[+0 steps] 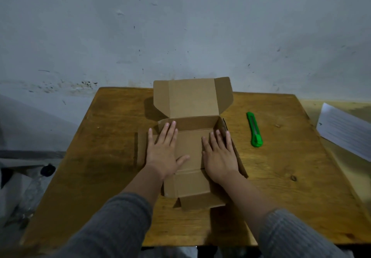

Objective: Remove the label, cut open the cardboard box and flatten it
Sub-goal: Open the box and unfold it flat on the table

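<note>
We have the brown cardboard box (190, 147) opened out in the middle of the worn wooden counter (281, 177), and we are pressing it flat. Our left hand (163, 153) and right hand (219, 155) lie palm down on the centre panel, each grip spread with straight fingers, pinching nothing. To do this well, we should lean our weight over the creases and sweep outward. The far lid panel stands up against the wall, so we fold it back next. The green plastic utility knife (254, 129) lies well apart to the right; its blade looks retracted, though we cannot be sure.
</note>
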The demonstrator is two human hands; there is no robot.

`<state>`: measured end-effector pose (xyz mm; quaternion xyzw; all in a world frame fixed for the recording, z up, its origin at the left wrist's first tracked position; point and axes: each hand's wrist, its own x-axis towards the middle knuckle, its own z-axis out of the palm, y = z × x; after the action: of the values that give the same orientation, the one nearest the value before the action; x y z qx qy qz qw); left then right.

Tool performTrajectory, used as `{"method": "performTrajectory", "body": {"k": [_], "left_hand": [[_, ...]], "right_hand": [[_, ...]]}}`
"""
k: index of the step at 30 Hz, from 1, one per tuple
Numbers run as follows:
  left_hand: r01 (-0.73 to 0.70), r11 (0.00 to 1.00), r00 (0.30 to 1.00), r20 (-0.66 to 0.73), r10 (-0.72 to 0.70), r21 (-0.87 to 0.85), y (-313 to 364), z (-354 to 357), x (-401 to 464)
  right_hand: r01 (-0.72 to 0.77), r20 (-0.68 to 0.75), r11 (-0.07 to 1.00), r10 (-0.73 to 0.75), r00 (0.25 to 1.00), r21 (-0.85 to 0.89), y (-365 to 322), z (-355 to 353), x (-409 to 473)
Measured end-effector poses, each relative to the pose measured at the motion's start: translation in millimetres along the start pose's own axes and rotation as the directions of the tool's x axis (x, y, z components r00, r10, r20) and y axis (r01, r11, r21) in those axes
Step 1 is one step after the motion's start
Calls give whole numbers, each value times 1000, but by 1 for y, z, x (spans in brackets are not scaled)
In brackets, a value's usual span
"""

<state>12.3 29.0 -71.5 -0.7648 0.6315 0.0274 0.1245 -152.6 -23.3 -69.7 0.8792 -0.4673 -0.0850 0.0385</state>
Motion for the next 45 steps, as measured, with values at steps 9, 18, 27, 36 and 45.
{"method": "performTrajectory", "body": {"k": [9, 18, 27, 36, 45], "left_hand": [[-161, 986, 959, -230, 164, 31, 37, -29, 10], [-268, 961, 944, -183, 276, 69, 68, -45, 60], [-137, 980, 989, 39, 144, -141, 66, -11, 69], [-202, 951, 974, 53, 220, -233, 56, -3, 61], [-122, 974, 992, -42, 116, -193, 26, -5, 14]], "right_hand": [[-284, -183, 870, 381, 907, 404, 26, -31, -1], [-264, -91, 602, 494, 865, 753, 43, -14, -2], [-335, 21, 523, 515, 857, 784, 69, 14, -1], [-457, 62, 696, 513, 856, 553, 75, 14, -4], [-197, -132, 710, 380, 916, 676, 63, -34, 31]]}}
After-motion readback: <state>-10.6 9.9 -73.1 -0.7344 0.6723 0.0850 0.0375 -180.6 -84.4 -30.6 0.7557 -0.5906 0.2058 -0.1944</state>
